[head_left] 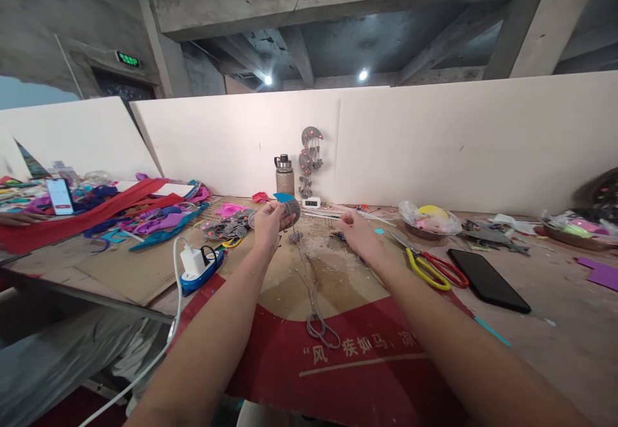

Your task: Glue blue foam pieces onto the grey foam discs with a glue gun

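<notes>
My left hand (pixel 271 222) is closed on a grey felt piece (pixel 291 209), held up over the middle of the table. A grey cord (pixel 311 285) runs below it and ends in loose loops on the red printed sheet (pixel 270 350). My right hand (pixel 360 237) is in a pinch beside several thin white sticks (pixel 333 216); what its fingertips hold, if anything, is too small to make out. Against the white board hangs a grey crescent ornament (pixel 312 136) with pink dots and dangling pieces. Grey felt pieces (pixel 229 226) lie left of my left hand.
Right of my right arm lie scissors with yellow and red handles (pixel 437 269) and a black phone (pixel 488 279). A bowl (pixel 427 230) holds plastic-wrapped scraps. A bottle (pixel 284 176) and a small clock (pixel 311 203) stand behind. On the left are a power strip (pixel 203 272) and coloured felt (pixel 159 218).
</notes>
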